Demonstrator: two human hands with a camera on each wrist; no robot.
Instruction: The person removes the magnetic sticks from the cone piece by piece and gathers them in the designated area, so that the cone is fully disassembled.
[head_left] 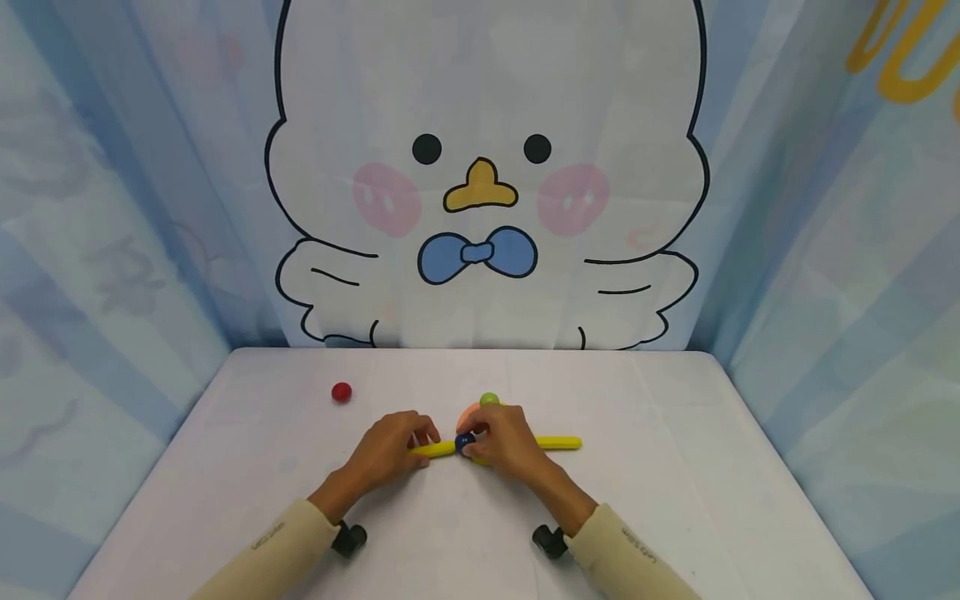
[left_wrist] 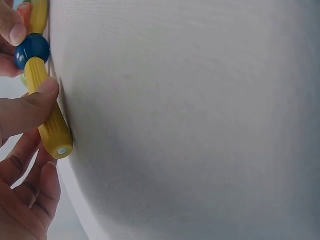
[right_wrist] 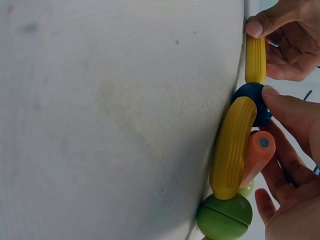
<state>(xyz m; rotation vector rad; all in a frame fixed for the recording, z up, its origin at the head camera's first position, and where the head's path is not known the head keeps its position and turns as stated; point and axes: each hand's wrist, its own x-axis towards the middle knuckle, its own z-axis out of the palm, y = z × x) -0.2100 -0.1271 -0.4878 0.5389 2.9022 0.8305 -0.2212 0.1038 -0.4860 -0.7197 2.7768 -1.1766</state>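
Observation:
My left hand (head_left: 392,450) pinches a straight yellow rod (left_wrist: 52,127) between thumb and fingers. The rod's inner end meets a dark blue ball (right_wrist: 252,97), which my right hand (head_left: 510,442) grips by thumb and fingertips. From the ball's other side a curved yellow piece (right_wrist: 231,150) runs to a green ball (right_wrist: 225,217) with a groove round it. Beside the curved piece lies an orange piece (right_wrist: 260,150) with a small round disc in its end. Another yellow rod (head_left: 558,442) sticks out to the right, past my right hand, which hides part of the assembly.
A red ball (head_left: 341,392) sits apart at the back left of the white table (head_left: 645,500). Behind my right hand is a light green ball (head_left: 489,398). Printed curtains (head_left: 480,308) rise along the table's back and sides.

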